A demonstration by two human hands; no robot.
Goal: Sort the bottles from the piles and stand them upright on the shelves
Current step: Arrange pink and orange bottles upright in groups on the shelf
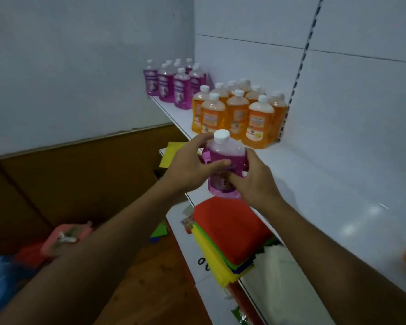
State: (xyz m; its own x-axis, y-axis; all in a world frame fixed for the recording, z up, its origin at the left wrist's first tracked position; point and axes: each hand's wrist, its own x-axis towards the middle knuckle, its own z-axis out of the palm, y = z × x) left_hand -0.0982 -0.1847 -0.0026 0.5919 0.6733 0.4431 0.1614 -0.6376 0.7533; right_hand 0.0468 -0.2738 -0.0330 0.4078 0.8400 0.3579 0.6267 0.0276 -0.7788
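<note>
purple bottle [223, 165] held in both hands at the front edge of the white shelf [326, 184].

the left hand [188, 167] wraps its fingers round the bottle's left shoulder with the thumb across the label; the right hand [253, 179] grips the right side lower down, thumb against the front. the bottle is upright, white cap on top, just off the shelf's lip. on that shelf, the orange bottles [239, 113] stand nearest, and the purple group [174, 83] stands beyond them at the far end. to do this well, i'd carry it past the orange cluster, keep it level, set its base flat beside its own colour, and let go only once it stands steady.
</note>
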